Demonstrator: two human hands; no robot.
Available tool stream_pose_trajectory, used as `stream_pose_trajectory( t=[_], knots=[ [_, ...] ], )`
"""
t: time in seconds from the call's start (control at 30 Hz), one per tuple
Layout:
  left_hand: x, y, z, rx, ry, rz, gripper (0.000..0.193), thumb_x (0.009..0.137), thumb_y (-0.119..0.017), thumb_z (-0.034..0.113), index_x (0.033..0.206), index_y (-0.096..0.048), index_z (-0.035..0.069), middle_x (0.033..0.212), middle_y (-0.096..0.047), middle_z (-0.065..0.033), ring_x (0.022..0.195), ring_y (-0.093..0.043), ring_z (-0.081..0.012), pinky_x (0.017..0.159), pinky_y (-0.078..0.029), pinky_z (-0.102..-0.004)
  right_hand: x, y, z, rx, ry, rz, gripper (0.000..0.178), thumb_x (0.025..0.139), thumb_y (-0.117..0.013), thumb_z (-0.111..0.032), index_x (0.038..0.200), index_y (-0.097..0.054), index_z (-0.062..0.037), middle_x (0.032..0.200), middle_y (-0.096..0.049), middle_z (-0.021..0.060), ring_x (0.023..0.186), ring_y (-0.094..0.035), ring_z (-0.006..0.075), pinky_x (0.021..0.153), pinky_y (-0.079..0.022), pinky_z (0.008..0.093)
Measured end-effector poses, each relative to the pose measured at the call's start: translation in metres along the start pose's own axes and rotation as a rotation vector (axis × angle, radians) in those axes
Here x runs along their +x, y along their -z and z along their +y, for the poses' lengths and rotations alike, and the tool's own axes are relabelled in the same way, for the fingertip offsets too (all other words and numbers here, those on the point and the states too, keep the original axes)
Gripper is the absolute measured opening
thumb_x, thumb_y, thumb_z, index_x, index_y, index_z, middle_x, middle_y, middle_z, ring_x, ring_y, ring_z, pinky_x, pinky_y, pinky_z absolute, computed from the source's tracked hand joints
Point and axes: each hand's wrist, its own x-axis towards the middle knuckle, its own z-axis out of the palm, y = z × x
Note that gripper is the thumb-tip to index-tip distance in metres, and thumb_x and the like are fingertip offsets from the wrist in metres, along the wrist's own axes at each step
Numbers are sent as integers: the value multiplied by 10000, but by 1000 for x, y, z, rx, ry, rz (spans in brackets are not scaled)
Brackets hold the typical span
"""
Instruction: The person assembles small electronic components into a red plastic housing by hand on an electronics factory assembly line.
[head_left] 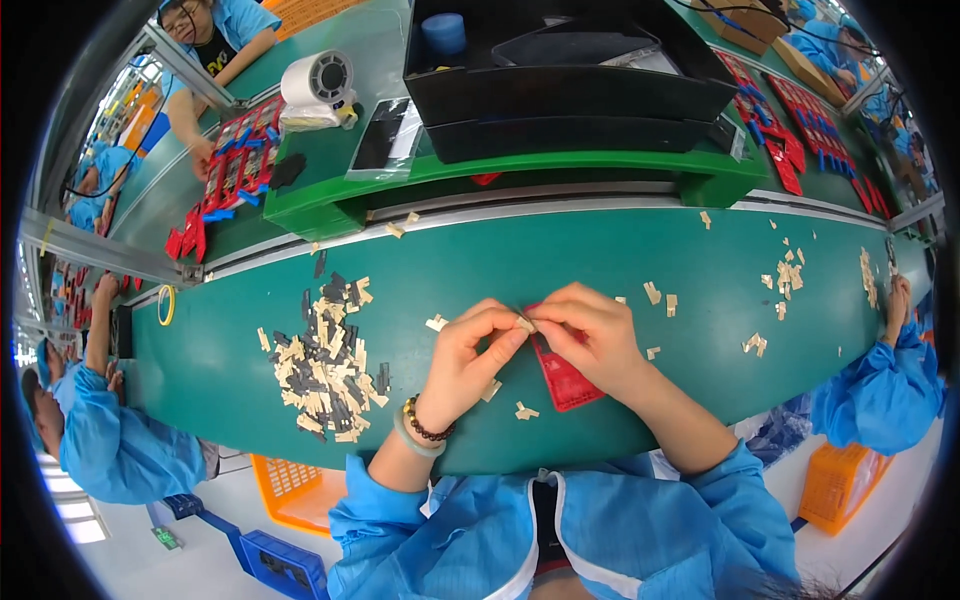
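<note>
Over the middle of the bench, my left hand (472,345) and my right hand (597,335) meet fingertip to fingertip. Between the pinched fingers of both shows a small beige piece (526,324), maybe with a dark part against it; the fingers hide most of it. Partly beneath my right hand lies a flat red tray-like part (568,382) on the green bench top. A heap of small beige and dark grey pieces (328,370) spreads left of my left hand. A loose beige piece (526,411) lies nearer my body.
Beyond the hands, a green shelf (520,166) carries black bins (560,105). A tape roll (316,78) stands at its left. Red parts with blue clips (243,155) line the far belt. More beige pieces (790,275) lie at right. Co-workers in blue sit on both sides.
</note>
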Motion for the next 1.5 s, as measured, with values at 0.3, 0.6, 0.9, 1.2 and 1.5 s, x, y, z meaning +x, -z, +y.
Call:
stream_pose_trajectory(
  t=[0.3,0.6,0.9,1.2,1.5],
  knots=[
    [8,11,0,344,-343,-160,58,856,-668,49,905,-668,19,855,-588,-46,801,-525,-148,724,-419,-267,0,7,3,136,-22,-164,124,776,-649,55,889,-663,6,838,-662,95,709,-638,191,593,-503,275],
    [8,5,0,376,-306,-175,60,844,-673,91,890,-661,56,1164,-541,-78,1089,-457,-249,987,-344,-366,0,10,10,148,-23,-229,146,800,-674,-4,945,-654,-8,794,-626,71,615,-594,150,532,-484,259],
    [5,2,-5,77,-144,-133,55,865,-643,80,908,-657,49,1216,-513,-94,1174,-433,-238,1037,-317,-370,-5,2,5,766,-429,-48,370,787,-688,40,1142,-596,-1,963,-622,84,790,-634,125,673,-524,230],
    [2,3,-4,209,-200,-53,51,891,-636,62,901,-652,15,882,-578,-40,875,-519,-152,809,-401,-264,5,3,-13,-25,-32,36,159,802,-682,21,946,-656,-41,874,-619,76,704,-628,131,595,-492,246],
    [5,-8,5,505,-516,25,53,792,-675,47,840,-661,64,1112,-629,-62,1172,-493,-260,1007,-358,-402,0,19,-3,130,-139,-112,109,791,-655,24,893,-669,-11,817,-636,69,638,-596,137,540,-472,262]
  ],
)
